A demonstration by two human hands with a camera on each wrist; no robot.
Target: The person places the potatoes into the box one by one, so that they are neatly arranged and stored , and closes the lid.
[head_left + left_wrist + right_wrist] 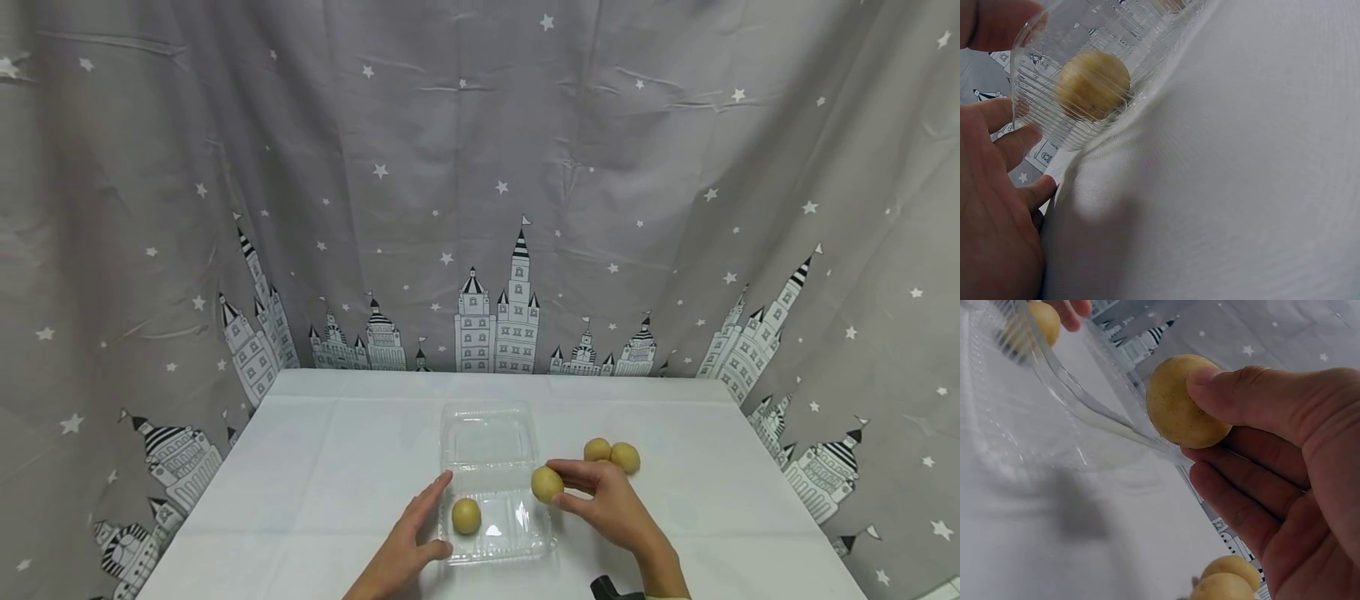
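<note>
A clear plastic clamshell container lies with its lid folded back on the white table. One round yellow potato sits in the left part of its base, also showing through the ribbed wall in the left wrist view. Beside the left wall is my left hand, thumb and fingers spread along the rim and touching it. My right hand pinches a second potato between thumb and fingers, above the right edge of the base. Behind that hand, two potatoes lie side by side on the table.
The white cloth-covered table reaches back to a grey curtain printed with stars and castles. A black object shows at the bottom edge, near the right wrist.
</note>
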